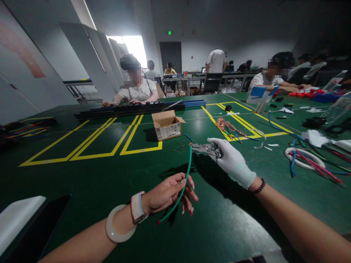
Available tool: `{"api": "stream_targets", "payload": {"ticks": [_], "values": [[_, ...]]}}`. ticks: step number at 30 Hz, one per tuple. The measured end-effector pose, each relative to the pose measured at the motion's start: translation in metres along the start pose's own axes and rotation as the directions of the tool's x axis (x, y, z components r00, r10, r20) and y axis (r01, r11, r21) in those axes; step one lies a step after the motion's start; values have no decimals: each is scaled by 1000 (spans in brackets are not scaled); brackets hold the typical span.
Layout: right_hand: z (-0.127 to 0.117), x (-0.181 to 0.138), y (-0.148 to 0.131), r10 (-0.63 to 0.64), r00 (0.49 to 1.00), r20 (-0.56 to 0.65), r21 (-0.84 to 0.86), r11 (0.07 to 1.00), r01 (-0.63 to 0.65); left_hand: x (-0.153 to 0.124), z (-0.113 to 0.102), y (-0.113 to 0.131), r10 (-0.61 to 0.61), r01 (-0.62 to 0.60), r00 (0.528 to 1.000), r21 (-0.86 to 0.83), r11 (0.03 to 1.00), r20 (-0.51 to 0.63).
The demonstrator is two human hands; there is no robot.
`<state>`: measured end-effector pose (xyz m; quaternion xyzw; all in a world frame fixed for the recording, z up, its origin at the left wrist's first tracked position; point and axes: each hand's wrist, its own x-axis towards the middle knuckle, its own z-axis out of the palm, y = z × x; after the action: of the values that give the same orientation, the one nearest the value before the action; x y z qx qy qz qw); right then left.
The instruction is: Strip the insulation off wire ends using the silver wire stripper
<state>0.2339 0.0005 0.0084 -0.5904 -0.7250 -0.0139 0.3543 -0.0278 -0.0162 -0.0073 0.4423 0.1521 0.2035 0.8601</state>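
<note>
My bare left hand (172, 191) pinches a green wire (189, 166) between thumb and fingers, its other fingers loosely spread. The wire curves from a reddish lower end up to a copper-coloured tip. In a white glove, my right hand (231, 159) grips wire strippers (205, 148), whose jaws point left and meet the wire's upper tip. Whether the jaws are fully closed on it is too small to tell. Just beyond the tip lies a short blue wire piece (188, 137), with tiny scraps on the green table (131, 171) beside it.
An open cardboard box (168, 131) stands ahead, near yellow tape outlines (93, 158). Bare copper strands (229, 126) lie further right. At the right are a white ring (319, 160) and coloured wires (315, 166). Dark rails (131, 110) lie before a seated person (139, 89).
</note>
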Motion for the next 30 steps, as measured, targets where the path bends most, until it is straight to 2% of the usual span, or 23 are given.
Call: {"api": "stream_targets", "payload": {"ticks": [8, 17, 30], "values": [[-4, -1, -5, 16, 1000, 8, -3, 1000, -16, 0, -1, -1, -1, 1, 1000, 19, 1000, 6], [-12, 3, -7, 51, 984, -170, -33, 998, -58, 1, 0, 1, 5, -4, 999, 39, 999, -36], [-7, 2, -5, 91, 982, -164, -111, 988, -110, 1, 3, 5, -33, 43, 994, 92, 995, -106]]}}
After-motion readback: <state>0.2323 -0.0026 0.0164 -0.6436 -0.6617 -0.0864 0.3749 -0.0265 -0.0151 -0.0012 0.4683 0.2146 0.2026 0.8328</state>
